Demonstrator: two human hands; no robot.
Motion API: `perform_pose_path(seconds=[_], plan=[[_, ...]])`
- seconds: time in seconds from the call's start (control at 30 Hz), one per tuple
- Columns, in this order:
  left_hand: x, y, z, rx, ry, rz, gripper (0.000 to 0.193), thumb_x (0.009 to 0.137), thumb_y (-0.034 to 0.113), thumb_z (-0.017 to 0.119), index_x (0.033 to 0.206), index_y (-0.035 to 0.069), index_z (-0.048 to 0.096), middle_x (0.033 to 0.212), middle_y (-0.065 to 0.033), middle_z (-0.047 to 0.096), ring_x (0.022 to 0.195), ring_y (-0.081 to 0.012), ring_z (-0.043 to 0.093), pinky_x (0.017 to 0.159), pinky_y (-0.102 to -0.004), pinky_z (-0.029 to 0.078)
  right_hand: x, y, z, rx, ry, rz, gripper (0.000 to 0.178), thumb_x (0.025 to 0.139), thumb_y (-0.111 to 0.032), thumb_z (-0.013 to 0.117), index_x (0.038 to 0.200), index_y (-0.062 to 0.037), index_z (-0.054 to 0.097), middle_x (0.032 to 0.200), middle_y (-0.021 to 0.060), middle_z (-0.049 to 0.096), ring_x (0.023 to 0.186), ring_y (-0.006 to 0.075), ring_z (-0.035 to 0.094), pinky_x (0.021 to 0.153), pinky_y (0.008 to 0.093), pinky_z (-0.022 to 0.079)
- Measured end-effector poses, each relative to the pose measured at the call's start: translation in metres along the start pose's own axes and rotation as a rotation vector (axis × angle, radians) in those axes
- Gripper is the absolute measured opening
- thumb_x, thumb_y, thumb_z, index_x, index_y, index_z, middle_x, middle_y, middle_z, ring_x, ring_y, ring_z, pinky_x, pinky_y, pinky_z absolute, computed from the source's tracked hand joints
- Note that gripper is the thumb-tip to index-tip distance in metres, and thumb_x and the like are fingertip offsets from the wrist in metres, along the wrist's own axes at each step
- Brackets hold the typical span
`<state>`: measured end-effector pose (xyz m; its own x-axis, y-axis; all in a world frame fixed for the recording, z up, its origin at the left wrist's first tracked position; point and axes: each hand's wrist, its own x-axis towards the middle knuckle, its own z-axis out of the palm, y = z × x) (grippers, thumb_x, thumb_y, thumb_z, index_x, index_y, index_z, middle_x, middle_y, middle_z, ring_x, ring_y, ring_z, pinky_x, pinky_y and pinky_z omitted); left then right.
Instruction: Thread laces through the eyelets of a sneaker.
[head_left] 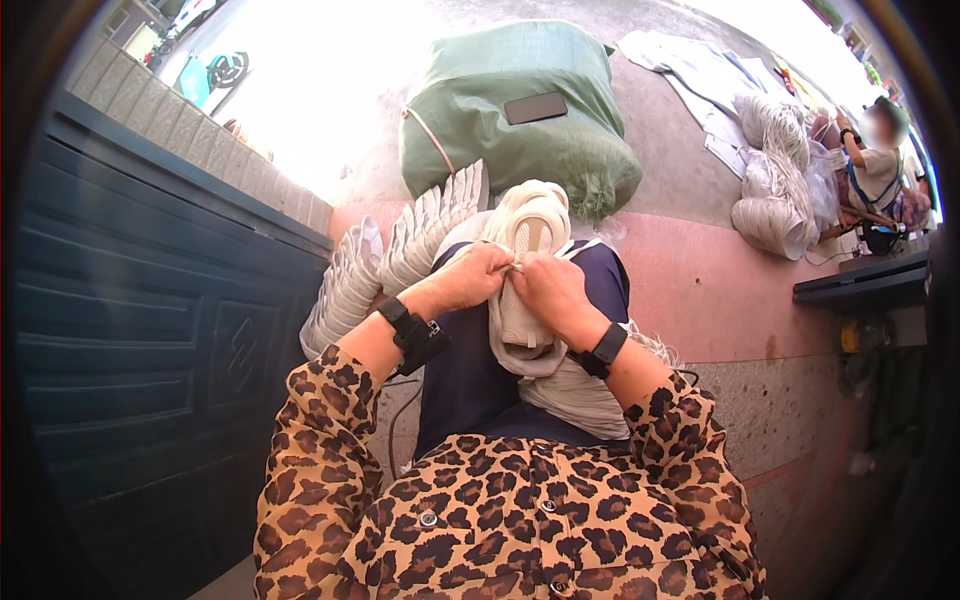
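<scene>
Across my lap lies a bundle of off-white fabric pieces (533, 205) that look like shoe uppers, the top one showing a beige mesh part. My left hand (474, 276) and my right hand (552, 292) meet over the middle of this bundle. Their fingertips are pinched together on what looks like a thin white cord, mostly hidden by the fingers. Below my right hand, more off-white pieces (575, 400) rest against my dark trousers (455, 390).
Rows of stacked grey-white uppers (432, 228) stand left of my knees. Ahead sits a big green sack (510, 80) with a dark phone (535, 108) on top. A dark blue door (170, 320) borders my left. Another person (880, 165) sits far right beside white bundles (775, 200).
</scene>
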<state>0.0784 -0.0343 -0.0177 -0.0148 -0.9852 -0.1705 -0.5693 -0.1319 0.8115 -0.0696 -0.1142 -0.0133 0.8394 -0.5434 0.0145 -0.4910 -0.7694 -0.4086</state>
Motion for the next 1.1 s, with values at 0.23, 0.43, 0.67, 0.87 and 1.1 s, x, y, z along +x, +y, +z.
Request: perform_pose_path(seconds=[0.23, 0.43, 0.67, 0.87, 1.1], plan=[[-0.008, -0.001, 0.003, 0.018, 0.111, 0.066, 0.028, 0.076, 0.003, 0.049, 0.101, -0.003, 0.060, 0.095, -0.0186, 0.062, 0.094, -0.0303, 0.057, 0.085, -0.0342, 0.043, -0.005, -0.002, 0.000, -0.120, -0.009, -0.065, 0.017, 0.077, -0.016, 0.055, 0.072, -0.0023, 0.064, 0.068, 0.0154, 0.063, 0.064, 0.0287, 0.064, 0.056, 0.0362, 0.051], [-0.016, 0.004, 0.019, 0.148, 0.330, 0.110, 0.026, 0.075, 0.006, 0.053, 0.100, 0.000, 0.061, 0.097, -0.0155, 0.061, 0.094, -0.0305, 0.055, 0.087, -0.0359, 0.040, -0.009, 0.001, 0.006, -0.155, 0.114, -0.210, 0.012, 0.081, -0.012, 0.049, 0.081, -0.0005, 0.053, 0.063, 0.0155, 0.061, 0.057, 0.0299, 0.063, 0.050, 0.0363, 0.049], [-0.048, 0.056, 0.039, 0.590, 0.498, 0.219, 0.026, 0.075, 0.018, 0.065, 0.100, 0.010, 0.063, 0.116, -0.0109, 0.053, 0.110, -0.0319, 0.043, 0.091, -0.0439, 0.036, -0.065, 0.029, -0.042, 0.533, -0.103, -0.342, 0.014, 0.086, -0.017, 0.050, 0.087, -0.0041, 0.054, 0.064, 0.0098, 0.058, 0.054, 0.0201, 0.057, 0.049, 0.0324, 0.046], [-0.032, 0.167, 0.075, 0.026, -0.019, 0.618, 0.018, 0.075, 0.002, 0.056, 0.092, 0.007, 0.056, 0.069, -0.0109, 0.055, 0.068, -0.0276, 0.056, 0.061, -0.0353, 0.045, -0.042, 0.050, -0.069, 1.625, -0.043, 0.750, 0.031, 0.094, -0.039, 0.045, 0.087, -0.0088, 0.047, 0.054, -0.0070, 0.030, 0.041, 0.0033, 0.029, 0.037, 0.0197, 0.030], [-0.020, 0.112, 0.039, -0.515, 0.535, -0.063, 0.022, 0.090, 0.016, 0.055, 0.093, -0.004, 0.062, 0.071, 0.0023, 0.058, 0.065, -0.0022, 0.047, 0.057, -0.0194, 0.041, -0.047, 0.030, -0.066, 1.753, -0.139, 0.407, 0.020, 0.094, -0.025, 0.045, 0.093, -0.0061, 0.053, 0.062, -0.0031, 0.046, 0.048, 0.0053, 0.040, 0.043, 0.0196, 0.034]])
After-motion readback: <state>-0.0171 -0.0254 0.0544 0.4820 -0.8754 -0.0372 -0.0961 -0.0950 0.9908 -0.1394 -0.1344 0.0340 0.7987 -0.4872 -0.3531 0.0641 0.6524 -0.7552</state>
